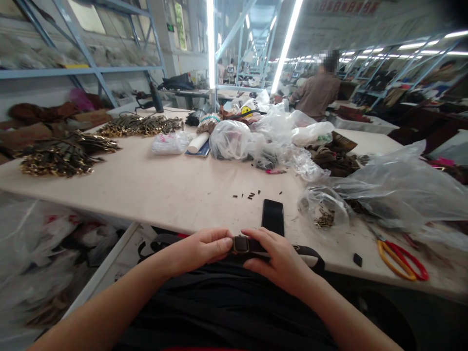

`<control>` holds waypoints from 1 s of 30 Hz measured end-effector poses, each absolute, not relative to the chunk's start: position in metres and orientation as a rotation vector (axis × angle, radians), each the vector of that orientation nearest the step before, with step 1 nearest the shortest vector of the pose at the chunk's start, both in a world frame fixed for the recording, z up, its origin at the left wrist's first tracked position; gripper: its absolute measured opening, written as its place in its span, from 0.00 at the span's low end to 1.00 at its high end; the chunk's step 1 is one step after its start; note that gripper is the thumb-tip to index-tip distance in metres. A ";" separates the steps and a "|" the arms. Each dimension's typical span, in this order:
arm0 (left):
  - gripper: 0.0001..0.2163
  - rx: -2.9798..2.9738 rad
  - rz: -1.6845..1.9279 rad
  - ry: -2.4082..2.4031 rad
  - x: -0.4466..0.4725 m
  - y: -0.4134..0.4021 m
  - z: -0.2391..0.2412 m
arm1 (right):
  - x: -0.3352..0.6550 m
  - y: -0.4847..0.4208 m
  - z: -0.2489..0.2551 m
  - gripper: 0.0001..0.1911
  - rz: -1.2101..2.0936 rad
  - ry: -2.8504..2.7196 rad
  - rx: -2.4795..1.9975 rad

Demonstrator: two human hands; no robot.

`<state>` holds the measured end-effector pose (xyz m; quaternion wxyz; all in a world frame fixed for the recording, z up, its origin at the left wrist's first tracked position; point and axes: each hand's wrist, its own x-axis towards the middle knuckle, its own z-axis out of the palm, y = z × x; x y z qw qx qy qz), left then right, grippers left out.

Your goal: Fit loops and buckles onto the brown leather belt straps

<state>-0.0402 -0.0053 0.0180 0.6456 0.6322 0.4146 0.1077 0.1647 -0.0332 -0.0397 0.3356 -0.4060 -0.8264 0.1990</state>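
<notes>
A dark strap with a brass-coloured buckle lies across my two hands at the table's near edge. My left hand pinches it just left of the buckle, thumb on top. On the other side, my right hand is closed round the strap, with fingers over it and thumb below. The strap's right end bends down past the table edge, and dark loops show behind my left wrist. Just beyond my right hand lies a black phone. Several small dark pieces are scattered farther out.
Scissors with red and yellow handles and a small black piece lie at right. Nearby are an open plastic bag of metal parts and more plastic bags. Strap bundles fill the left. A person stands beyond.
</notes>
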 end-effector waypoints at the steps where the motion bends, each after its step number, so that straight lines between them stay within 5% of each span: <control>1: 0.12 1.473 0.233 0.938 -0.038 -0.006 0.019 | 0.163 -0.033 -0.037 0.22 0.529 -2.147 -1.042; 11: 0.10 1.560 0.306 0.949 -0.031 -0.012 0.013 | 0.152 -0.035 -0.039 0.16 0.582 -1.986 -0.965; 22: 0.12 1.689 0.127 1.136 -0.061 -0.018 0.020 | 0.155 -0.039 -0.045 0.12 0.181 -2.126 -0.860; 30: 0.14 1.699 0.134 1.162 -0.096 -0.018 0.016 | 0.166 -0.042 -0.046 0.12 0.178 -2.192 -0.895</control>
